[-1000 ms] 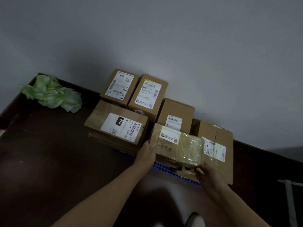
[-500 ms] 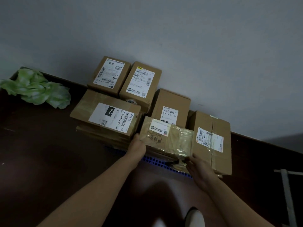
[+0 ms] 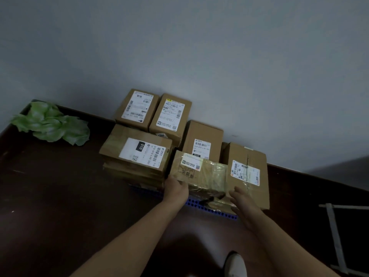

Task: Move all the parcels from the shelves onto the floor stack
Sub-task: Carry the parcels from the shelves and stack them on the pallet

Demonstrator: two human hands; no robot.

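Left hand (image 3: 175, 187) grips a shiny, tape-wrapped, white-labelled parcel (image 3: 199, 172) at the front edge of the stack (image 3: 137, 156); right hand (image 3: 244, 202) alongside, fingers straight.

Both bare forearms are reaching out and down, side by side. Left hand (image 3: 176, 185) is hiding its fingers, right hand (image 3: 242, 197) is holding its own out pretty straight.

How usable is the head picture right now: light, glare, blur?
Head view: dim and flat, the dark floor swallowing detail; glare off the tape on the taped parcel washes out its right half; the right hand looks slightly soft; small print is unreadable, only the 010 on the wide parcel legible; the wide lens slants the wall.
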